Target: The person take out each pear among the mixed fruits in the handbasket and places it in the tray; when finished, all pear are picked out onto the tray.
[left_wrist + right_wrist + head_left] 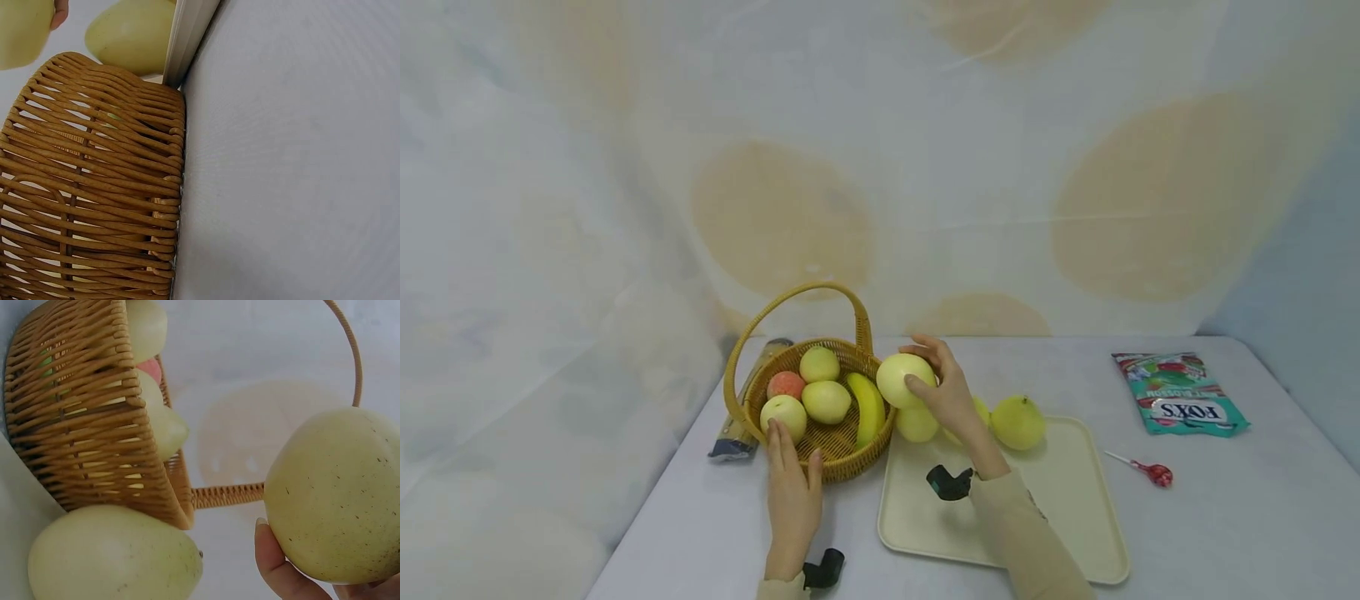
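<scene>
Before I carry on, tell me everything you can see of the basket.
The basket is round and golden-brown, woven from what looks like wicker, with an arched handle. It stands upright on the table, close by the left side of the tray. Inside are a banana, a red fruit and three pale yellow-green fruits; some woven floor shows between them. The left hand has its fingers at the near rim, by one pale fruit; whether they touch the rim is unclear.

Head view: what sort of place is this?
Possibly a staged tabletop set, though I can't be sure: a pale table stands before a draped cloth with big tan spots, with a wicker basket holding fruit.
</scene>
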